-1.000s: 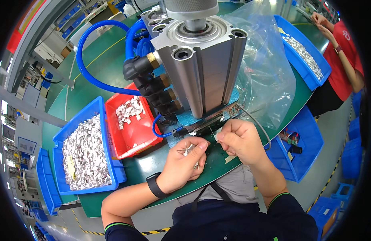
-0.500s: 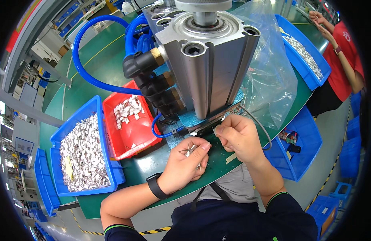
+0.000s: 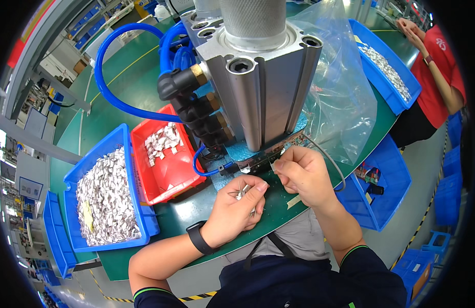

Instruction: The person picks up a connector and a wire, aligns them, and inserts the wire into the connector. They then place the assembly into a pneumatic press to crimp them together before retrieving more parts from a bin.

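While your left hand (image 3: 237,209) cups white wire-leaded parts (image 3: 243,193) by the worktop's near edge (image 3: 275,219), your right hand (image 3: 306,177) pinches a small pale piece (image 3: 273,167) beside the pneumatic cylinder (image 3: 272,97).

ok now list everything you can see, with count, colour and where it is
press cylinder: one, silver, upper centre
hoses: several, blue, mostly left of the cylinder
shallow bin: one, red, left of the cylinder
large bin: one, blue, left of the red one
small pieces: too many to count, whitish, in those bins
plastic bag: one, clear, right of the cylinder
far bin: one, blue, upper right
low bin: one, blue, beyond the table's right edge
table: one, green, under the cylinder
co-worker: one, red shirt, upper right
wristband: one, black, left wrist
left hand: one, bare, holding several pieces
right hand: one, bare, pinching one piece
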Motion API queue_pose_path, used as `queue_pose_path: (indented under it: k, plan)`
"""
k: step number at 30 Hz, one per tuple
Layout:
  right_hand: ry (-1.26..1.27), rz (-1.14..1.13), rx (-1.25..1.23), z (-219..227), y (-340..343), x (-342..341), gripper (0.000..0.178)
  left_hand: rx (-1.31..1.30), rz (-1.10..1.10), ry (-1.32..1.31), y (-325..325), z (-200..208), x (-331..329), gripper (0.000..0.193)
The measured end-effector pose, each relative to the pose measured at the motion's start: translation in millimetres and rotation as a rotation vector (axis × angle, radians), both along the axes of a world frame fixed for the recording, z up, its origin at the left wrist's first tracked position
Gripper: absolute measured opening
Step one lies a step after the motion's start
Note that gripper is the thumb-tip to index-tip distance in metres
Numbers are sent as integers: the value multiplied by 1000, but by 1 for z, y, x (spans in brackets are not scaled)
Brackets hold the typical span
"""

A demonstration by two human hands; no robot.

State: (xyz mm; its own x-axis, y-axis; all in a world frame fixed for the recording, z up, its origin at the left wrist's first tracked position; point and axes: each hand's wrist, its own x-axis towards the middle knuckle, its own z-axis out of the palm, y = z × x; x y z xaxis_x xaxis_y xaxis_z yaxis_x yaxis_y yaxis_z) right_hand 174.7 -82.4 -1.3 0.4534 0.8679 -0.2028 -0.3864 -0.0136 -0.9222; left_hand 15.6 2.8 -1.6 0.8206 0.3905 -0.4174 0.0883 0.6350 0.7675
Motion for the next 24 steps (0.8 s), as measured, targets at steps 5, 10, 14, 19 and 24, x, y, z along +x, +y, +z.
queue_pose_path:
  k: [5, 10, 14, 19, 24]
  plan:
    - [-59, 19, 38, -8, -5, -1, 15, -1, -8, 12, 0, 1, 0, 11]
    - [-201, 155, 134, -13, -15, -2, 11, -1, -25, 14, 0, 3, 0, 12]
    - [-215, 169, 158, -12, -14, -2, 12, -23, -12, 3, 0, 3, -2, 12]
    - [-222, 211, 113, -7, -15, -4, 13, -9, 0, -78, 0, -3, -2, 12]
    - [-238, 227, 109, -9, -16, -7, 12, -33, 39, -96, -1, -3, -4, 17]
